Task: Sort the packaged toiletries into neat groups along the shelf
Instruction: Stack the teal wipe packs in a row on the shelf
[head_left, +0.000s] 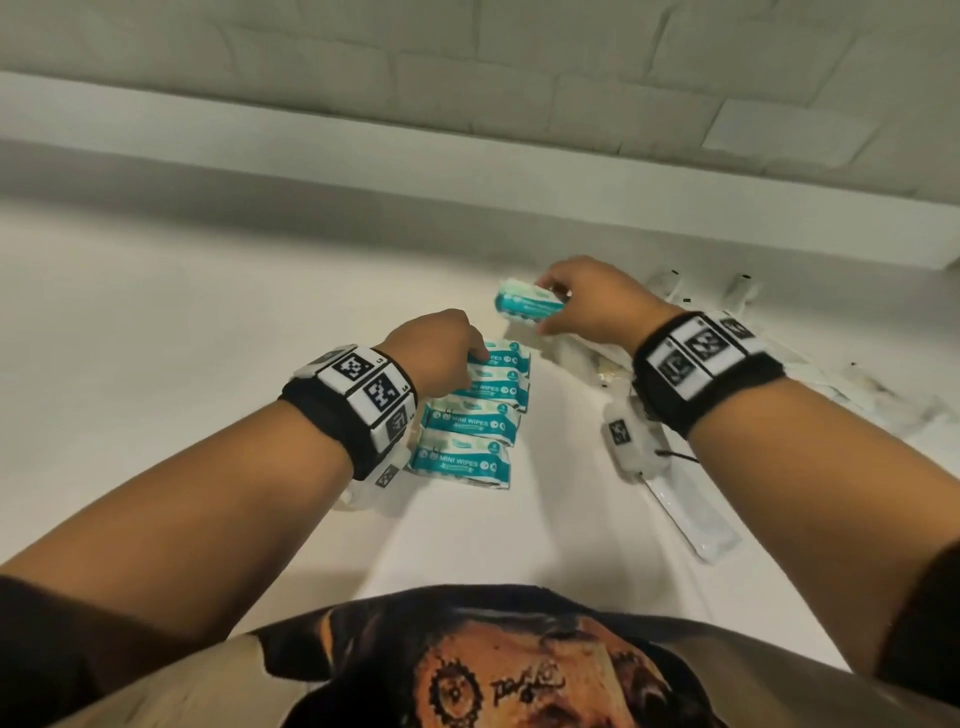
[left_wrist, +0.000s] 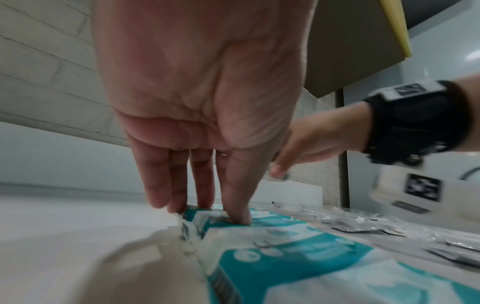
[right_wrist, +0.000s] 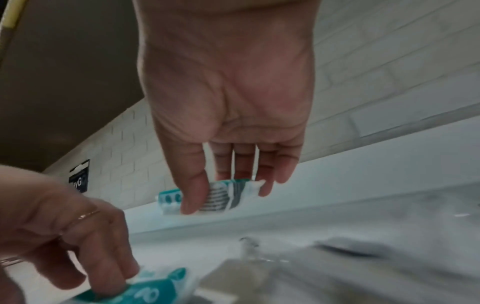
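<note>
Several teal and white mini wipes packs (head_left: 467, 431) lie in a row down the middle of the white shelf (head_left: 156, 312). My left hand (head_left: 480, 358) pinches the left end of the farthest pack in the row (head_left: 506, 358); in the left wrist view the thumb (left_wrist: 239, 218) presses its top while the fingers sit at its edge. My right hand (head_left: 550, 312) holds another wipes pack (head_left: 527, 304) in the air just beyond the row, thumb under and fingers over it. The right wrist view shows that pack (right_wrist: 168, 198) pinched between thumb and fingers.
Clear-wrapped toiletries (head_left: 587, 358) lie loosely scattered to the right of the row, with a long white sachet (head_left: 691, 519) nearer me. A raised ledge (head_left: 311, 156) and tiled wall run along the back. Bare shelf stretches to the left.
</note>
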